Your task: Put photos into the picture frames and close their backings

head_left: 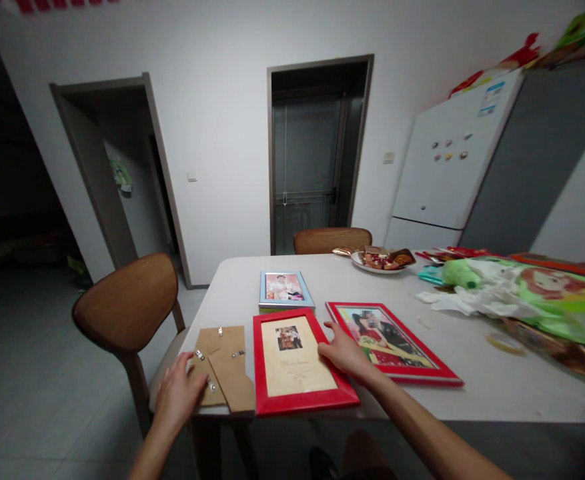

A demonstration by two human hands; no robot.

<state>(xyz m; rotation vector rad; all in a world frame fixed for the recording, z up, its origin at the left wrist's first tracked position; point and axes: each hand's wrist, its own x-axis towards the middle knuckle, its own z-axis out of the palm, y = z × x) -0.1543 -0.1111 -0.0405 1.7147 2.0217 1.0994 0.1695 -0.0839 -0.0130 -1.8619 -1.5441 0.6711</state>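
A red picture frame (306, 401) with a cream insert and small photo lies flat at the table's front edge. My right hand (345, 350) rests on its right side, index finger stretched out, holding nothing. My left hand (181, 389) lies with spread fingers on the left edge of a brown backing board (235, 377) with metal clips. Another red frame (392, 343), showing a person in red, lies to the right, partly behind my right hand. Behind the first frame is a light blue frame (285, 288) with a photo.
On the white table (332, 273) stands a plate of packaged snacks (382, 259). Green and white plastic bags (537, 283) and a tape roll (505, 344) lie at the right. Wooden chairs stand at the left (129, 303) and far side (332, 240).
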